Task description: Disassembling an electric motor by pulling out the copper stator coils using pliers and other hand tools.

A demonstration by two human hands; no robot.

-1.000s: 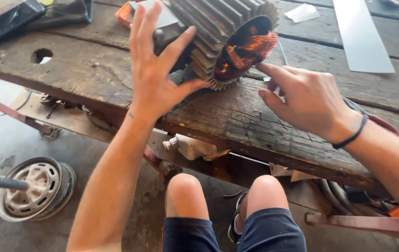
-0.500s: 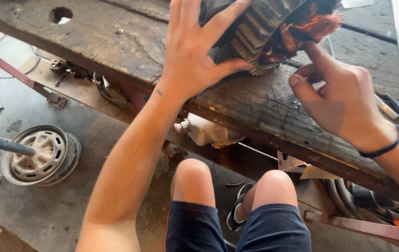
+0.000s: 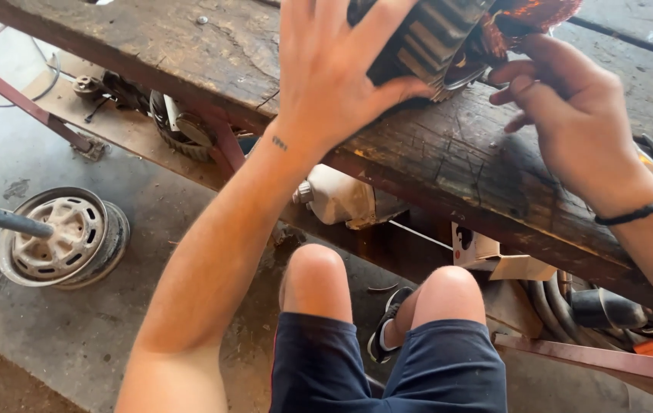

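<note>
A grey ribbed motor stator [image 3: 435, 40] with copper-red windings [image 3: 529, 17] lies on its side on a worn wooden workbench [image 3: 212, 53], cut off by the top edge. My left hand [image 3: 334, 65] is spread flat over the ribbed housing, fingers apart, pressing on it. My right hand [image 3: 567, 115], with a dark band at the wrist, is at the open end of the stator, fingers curled next to the windings. Whether those fingers pinch a wire is hidden.
My knees and dark shorts sit below the bench edge. An old wheel rim [image 3: 63, 237] with a grey pipe lies on the concrete floor at left. A white plastic jug [image 3: 338, 197], hoses [image 3: 594, 306] and red metal frame bars [image 3: 602, 359] are under the bench.
The view has tipped downward, so the stator now sits at the top edge. My left hand stays spread on the housing; my right hand has closed in on the winding end.
</note>
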